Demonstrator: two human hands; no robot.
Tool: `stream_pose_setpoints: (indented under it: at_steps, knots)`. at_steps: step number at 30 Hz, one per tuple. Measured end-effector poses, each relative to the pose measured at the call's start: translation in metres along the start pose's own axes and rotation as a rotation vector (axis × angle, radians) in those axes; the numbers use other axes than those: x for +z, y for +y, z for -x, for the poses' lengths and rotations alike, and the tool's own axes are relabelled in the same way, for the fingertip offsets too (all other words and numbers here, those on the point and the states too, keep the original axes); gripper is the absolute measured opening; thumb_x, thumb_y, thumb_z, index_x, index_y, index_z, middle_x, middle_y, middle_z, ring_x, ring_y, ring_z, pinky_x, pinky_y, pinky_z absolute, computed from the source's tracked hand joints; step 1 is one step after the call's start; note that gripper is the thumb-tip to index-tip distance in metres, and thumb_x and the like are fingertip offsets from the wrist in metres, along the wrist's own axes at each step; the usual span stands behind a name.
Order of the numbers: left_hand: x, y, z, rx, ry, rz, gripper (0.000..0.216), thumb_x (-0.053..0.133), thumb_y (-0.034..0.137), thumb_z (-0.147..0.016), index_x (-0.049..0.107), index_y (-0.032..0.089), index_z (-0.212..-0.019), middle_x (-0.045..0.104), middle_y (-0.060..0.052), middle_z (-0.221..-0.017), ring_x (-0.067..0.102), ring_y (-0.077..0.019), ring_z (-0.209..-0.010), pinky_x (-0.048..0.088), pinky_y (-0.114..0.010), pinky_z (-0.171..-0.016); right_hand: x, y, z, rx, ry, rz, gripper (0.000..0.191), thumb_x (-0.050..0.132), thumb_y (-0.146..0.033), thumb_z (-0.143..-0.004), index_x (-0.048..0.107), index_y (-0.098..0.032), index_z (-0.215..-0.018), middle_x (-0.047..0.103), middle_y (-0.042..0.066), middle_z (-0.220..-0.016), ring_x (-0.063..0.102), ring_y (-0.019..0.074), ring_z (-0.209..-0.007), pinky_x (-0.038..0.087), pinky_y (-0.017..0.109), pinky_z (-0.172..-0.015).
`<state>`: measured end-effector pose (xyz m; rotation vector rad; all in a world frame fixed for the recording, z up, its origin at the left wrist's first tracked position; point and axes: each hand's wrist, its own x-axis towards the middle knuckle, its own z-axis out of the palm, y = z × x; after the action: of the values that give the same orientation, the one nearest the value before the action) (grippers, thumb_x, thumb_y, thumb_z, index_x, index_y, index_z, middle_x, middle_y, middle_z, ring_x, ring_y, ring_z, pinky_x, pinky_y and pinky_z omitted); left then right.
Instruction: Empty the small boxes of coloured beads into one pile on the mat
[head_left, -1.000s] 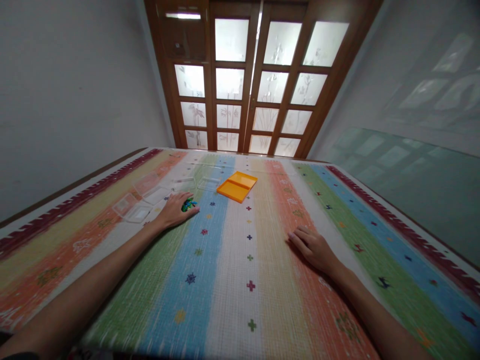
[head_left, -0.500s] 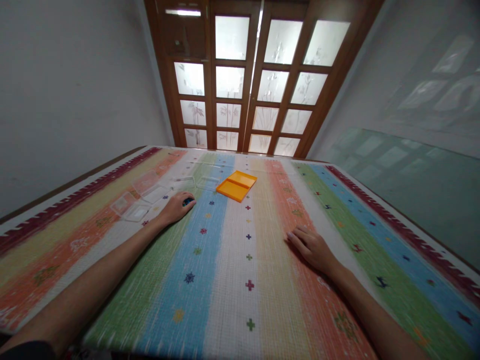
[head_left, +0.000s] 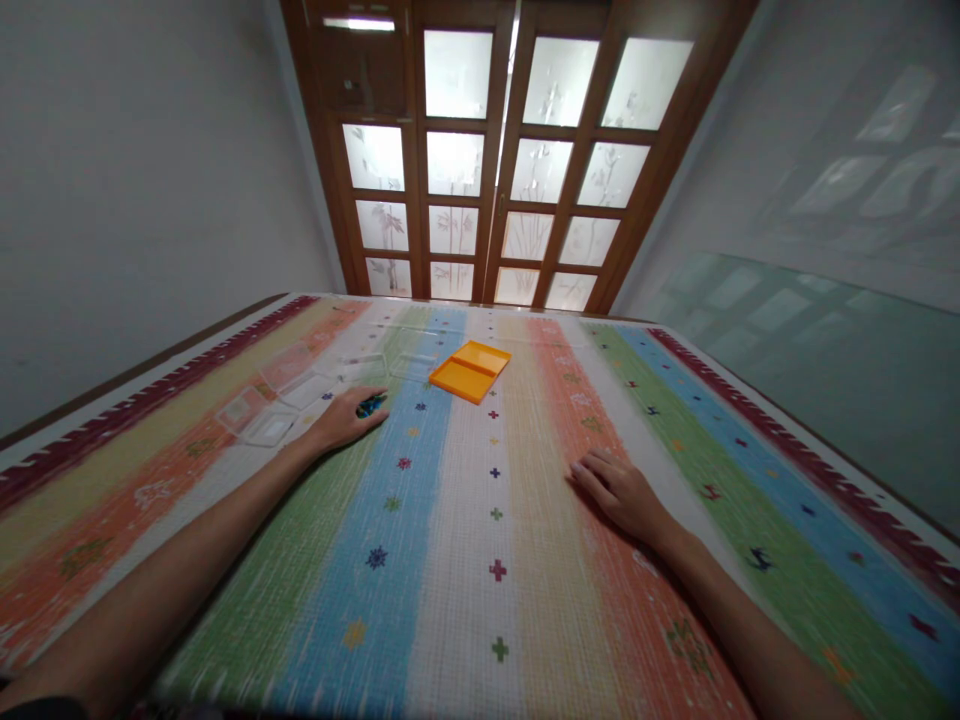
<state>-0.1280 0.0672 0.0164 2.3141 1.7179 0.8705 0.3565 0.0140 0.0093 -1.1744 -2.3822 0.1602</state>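
Observation:
On the green stripe of the tablecloth, my left hand (head_left: 346, 418) curls its fingers and thumb around a small dark blue-green thing (head_left: 370, 406); its kind is too small and half hidden to tell. To the right of that hand lies an orange case (head_left: 471, 372), unfolded flat with its two shallow halves up. Clear plastic boxes (head_left: 268, 428) with raised lids stand left of the hand and behind it. My right hand (head_left: 615, 490) rests palm down on the orange stripe, fingers loosely bent and holding nothing.
A striped, patterned tablecloth (head_left: 465, 560) covers the table. Wooden doors with frosted panes (head_left: 454, 165) are beyond the far edge. A white wall (head_left: 150, 180) stands on the left, and a pale green glass panel (head_left: 810, 370) leans along the right.
The fingers of my left hand have loosened slightly, and more of the blue-green thing shows between them. My right hand stays where it was. The view has shifted a little.

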Motion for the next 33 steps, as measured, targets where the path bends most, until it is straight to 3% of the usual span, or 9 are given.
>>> stream_pose_setpoints:
  at_steps: [7, 10, 18, 28, 33]
  knots:
    - [0.0005, -0.0007, -0.0033, 0.024, -0.007, 0.013, 0.046, 0.049, 0.058, -0.088, 0.072, 0.02, -0.098, 0.074, -0.012, -0.111, 0.068, -0.0269, -0.104, 0.05, -0.045, -0.101, -0.0005, -0.0006, -0.0013, -0.006, 0.006, 0.0, 0.038, 0.037, -0.039, -0.103, 0.054, -0.021, -0.075, 0.062, 0.006, -0.078, 0.058, 0.0184, -0.07, 0.042, 0.03, -0.068]
    - [-0.0016, -0.0021, -0.0008, -0.01, 0.024, -0.007, 0.047, 0.051, 0.057, -0.087, 0.071, 0.018, -0.103, 0.074, -0.013, -0.108, 0.068, -0.0273, -0.102, 0.051, -0.044, -0.099, 0.0002, 0.0001, -0.0013, 0.014, 0.005, -0.011, 0.037, 0.039, -0.039, -0.103, 0.054, -0.021, -0.074, 0.062, 0.006, -0.078, 0.058, 0.0181, -0.069, 0.042, 0.03, -0.067]
    - [-0.0003, -0.0023, 0.0052, -0.129, 0.086, -0.086, 0.058, 0.056, 0.056, -0.084, 0.064, 0.013, -0.123, 0.066, -0.018, -0.129, 0.062, -0.0342, -0.117, 0.046, -0.05, -0.105, 0.0018, 0.0005, -0.0012, 0.037, -0.009, -0.023, 0.035, 0.038, -0.041, -0.103, 0.052, -0.021, -0.077, 0.06, 0.005, -0.078, 0.059, 0.0192, -0.071, 0.043, 0.032, -0.069]
    - [0.0034, -0.0047, -0.0013, -0.098, 0.082, -0.072, 0.052, 0.056, 0.048, -0.085, 0.06, 0.013, -0.123, 0.069, -0.017, -0.117, 0.066, -0.0292, -0.104, 0.052, -0.046, -0.096, 0.0034, 0.0011, -0.0006, 0.039, -0.004, -0.002, 0.033, 0.04, -0.039, -0.102, 0.051, -0.022, -0.076, 0.06, 0.005, -0.077, 0.058, 0.0187, -0.07, 0.042, 0.031, -0.069]
    - [0.005, -0.0057, -0.0044, -0.035, 0.068, -0.073, 0.051, 0.055, 0.049, -0.085, 0.062, 0.012, -0.121, 0.067, -0.017, -0.118, 0.062, -0.0305, -0.11, 0.047, -0.048, -0.101, 0.003, -0.0005, -0.0011, 0.043, 0.005, -0.007, 0.034, 0.039, -0.04, -0.102, 0.05, -0.022, -0.076, 0.06, 0.004, -0.077, 0.058, 0.0185, -0.069, 0.042, 0.03, -0.067]
